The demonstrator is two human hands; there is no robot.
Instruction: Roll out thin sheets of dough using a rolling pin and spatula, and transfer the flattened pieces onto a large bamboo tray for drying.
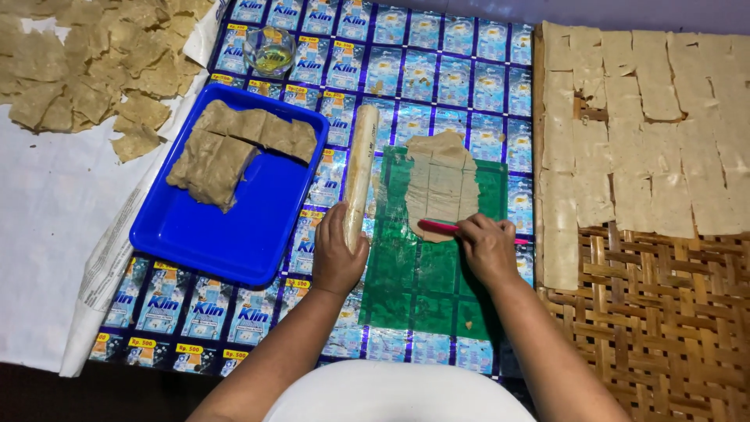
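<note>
My left hand (336, 252) grips the near end of a long pale rolling pin (361, 168) that lies along the left edge of a green plastic sheet (426, 281). A thin flat sheet of beige dough (441, 184), scored into rectangles, lies on the green sheet. My right hand (488, 246) holds a pink-handled cutter (439, 226) at the near edge of that dough. To the left, a blue plastic tray (234, 227) holds a thick slab of brownish dough (226, 152).
A woven bamboo mat (664, 312) on the right carries several pale cut dough rectangles (641, 125). A heap of dried pieces (94, 62) lies on white paper at upper left. A small glass of oil (269, 51) stands at the back on a shiny printed sachet mat.
</note>
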